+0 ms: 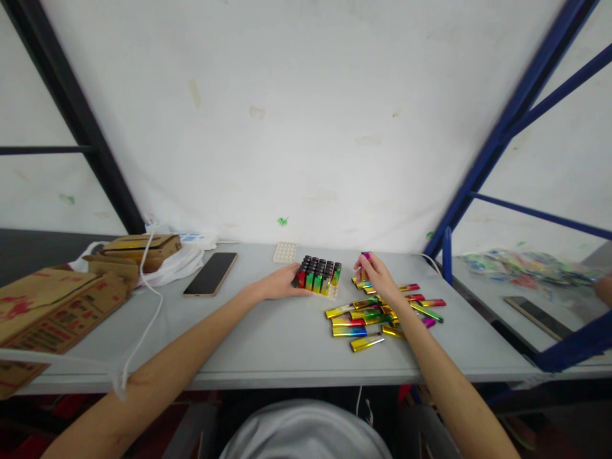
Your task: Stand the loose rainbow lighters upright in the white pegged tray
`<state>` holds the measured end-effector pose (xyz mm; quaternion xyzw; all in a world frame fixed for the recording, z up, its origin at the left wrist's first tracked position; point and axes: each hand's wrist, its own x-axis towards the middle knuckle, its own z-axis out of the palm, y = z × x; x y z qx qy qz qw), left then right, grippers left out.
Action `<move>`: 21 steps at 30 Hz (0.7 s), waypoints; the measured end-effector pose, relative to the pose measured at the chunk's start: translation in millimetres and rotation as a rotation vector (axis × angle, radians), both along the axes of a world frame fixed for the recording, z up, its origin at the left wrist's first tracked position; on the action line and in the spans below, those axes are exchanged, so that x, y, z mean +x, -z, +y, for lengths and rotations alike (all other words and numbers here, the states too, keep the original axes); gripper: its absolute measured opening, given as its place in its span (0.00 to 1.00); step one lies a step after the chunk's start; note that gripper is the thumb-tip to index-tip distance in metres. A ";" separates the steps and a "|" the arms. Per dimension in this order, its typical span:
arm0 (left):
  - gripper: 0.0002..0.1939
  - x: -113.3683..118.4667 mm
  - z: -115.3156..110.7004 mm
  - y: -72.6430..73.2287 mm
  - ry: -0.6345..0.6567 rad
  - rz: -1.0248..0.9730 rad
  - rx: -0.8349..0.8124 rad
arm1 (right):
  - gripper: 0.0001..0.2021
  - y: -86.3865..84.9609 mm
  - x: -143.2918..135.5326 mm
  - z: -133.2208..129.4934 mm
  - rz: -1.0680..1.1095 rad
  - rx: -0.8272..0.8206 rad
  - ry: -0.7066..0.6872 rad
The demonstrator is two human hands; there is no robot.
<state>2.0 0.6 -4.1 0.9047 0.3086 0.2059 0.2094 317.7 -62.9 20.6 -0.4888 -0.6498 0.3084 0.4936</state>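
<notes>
A white holed tray (332, 294) stands on the grey table, filled with upright lighters (318, 278) that have black tops and shiny red, green and yellow bodies. My left hand (282, 282) grips the tray's left side, thumb along the near edge; some of its fingers are hidden behind the lighters. To the right of the tray, my right hand (374, 273) pinches a single lighter (365, 256) with a purple end, held upright. Below that hand and forearm, a loose pile of shiny metallic lighters (349, 322) lies in gold, red, green and blue.
A second holed tray (285, 252) lies near the wall. Leftward are a phone (211, 275), cardboard boxes (62, 309) and a white cable (155, 299). A blue frame (447, 255) bounds the right side; beyond it lie another phone (538, 317) and plastic packets (521, 266).
</notes>
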 end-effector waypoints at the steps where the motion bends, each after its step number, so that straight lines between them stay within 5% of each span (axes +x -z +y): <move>1: 0.32 0.1 -0.3 -0.4 0.002 0.001 0.001 | 0.26 0.6 -1.9 -0.4 0.032 -0.023 -0.017; 12: 0.32 0.2 -0.6 -0.5 0.005 -0.009 -0.008 | 0.30 9.7 -14.9 -0.2 -0.132 0.056 0.226; 21: 0.33 0.1 0.3 0.1 0.009 -0.030 -0.015 | 0.21 11.3 -20.1 0.0 -0.243 0.080 0.265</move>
